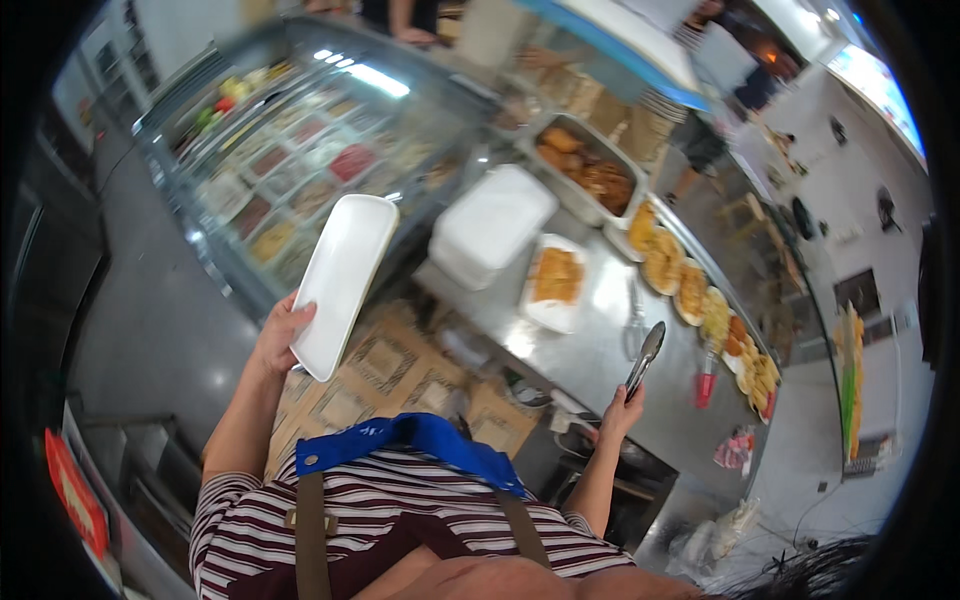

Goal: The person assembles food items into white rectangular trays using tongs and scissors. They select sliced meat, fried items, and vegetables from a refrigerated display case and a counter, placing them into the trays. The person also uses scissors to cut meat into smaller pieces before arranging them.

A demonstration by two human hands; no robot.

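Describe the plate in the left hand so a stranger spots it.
Find the large glass-covered display case. Overlapping it in view, a bare left hand holds a long, white, rounded-corner rectangular plate. Unlike the white dish of golden food on the metal counter, it carries nothing.

A smooth, softly glossy surface is seen on the white dish (345,285); whether plastic or ceramic cannot be told. The tongs (648,352) are made of shiny metal, and smooth, reflective metal is seen on the counter (690,440). The display case (430,110) is faced with glossy glass. Matt cloth is worn: blue bib (400,440), striped shirt (380,510)
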